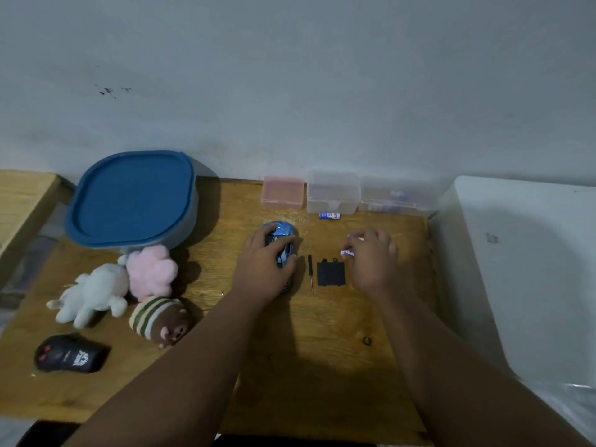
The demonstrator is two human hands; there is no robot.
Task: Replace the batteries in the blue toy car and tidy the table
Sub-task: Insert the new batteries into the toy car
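Observation:
The blue toy car (281, 232) stands on the wooden table (322, 333), and my left hand (263, 264) lies over it, gripping its body. My right hand (374, 261) is to the right, its fingers closed around small batteries (347, 252) with white and blue wrapping. Between my hands lie a small screwdriver (310, 272) and the black battery cover (331, 273). One more battery (329, 215) lies further back, in front of the clear boxes.
A pink box (283, 192) and two clear boxes (333, 192) (398, 196) line the wall. A large blue-lidded container (132, 198) stands at back left. Three plush toys (151, 272) and a black remote control (69, 353) lie at left. A white surface (532, 269) borders the right.

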